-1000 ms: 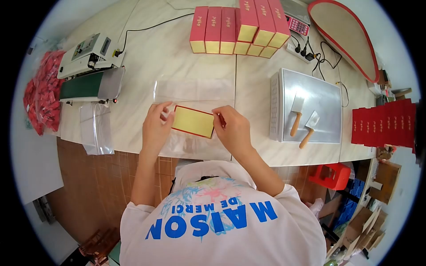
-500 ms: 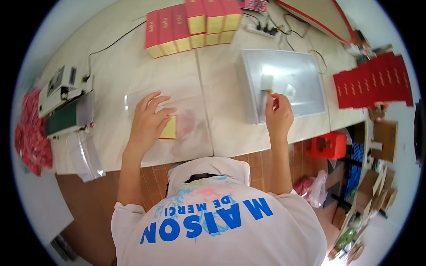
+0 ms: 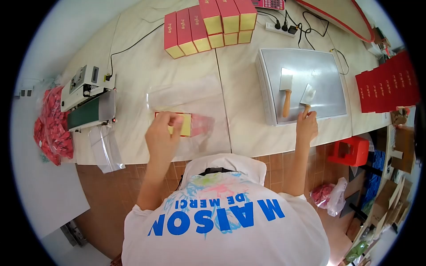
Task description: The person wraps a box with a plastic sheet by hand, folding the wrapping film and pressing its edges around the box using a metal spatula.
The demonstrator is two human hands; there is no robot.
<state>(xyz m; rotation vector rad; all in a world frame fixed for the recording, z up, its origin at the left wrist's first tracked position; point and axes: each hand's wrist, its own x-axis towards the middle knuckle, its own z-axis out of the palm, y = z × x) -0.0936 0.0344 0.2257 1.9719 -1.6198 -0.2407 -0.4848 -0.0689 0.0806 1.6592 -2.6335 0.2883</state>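
Reaching over the metal plate (image 3: 328, 73) on the right, your right hand (image 3: 309, 127) has its fingers curled in around the wooden handle of the right scraper (image 3: 308, 94), at the near edge of the plate. That scraper's blade points away from you, toward the far side; whether it rests on the plate or is slightly raised, you cannot tell from this view. Just to its left lies the left scraper (image 3: 286, 82), blade far and handle near, untouched.

Your left hand (image 3: 160, 134) is over the left part of the yellow-and-red box (image 3: 186, 127), which sits in front of you on the left half of the table (image 3: 248, 106), its yellow face up. The thumb and fingers of that hand are bent with their tips close together; whether they pinch anything, you cannot tell. Clear film (image 3: 186, 95) spreads around the box, reaching beyond it on the far side, with a pinkish patch showing just right of it.

Farther off stand the red boxes (image 3: 197, 25) with yellow ends, some stacked in two layers. At your left is a machine (image 3: 91, 104) with a green belt, beside a bag of red packets (image 3: 54, 128).
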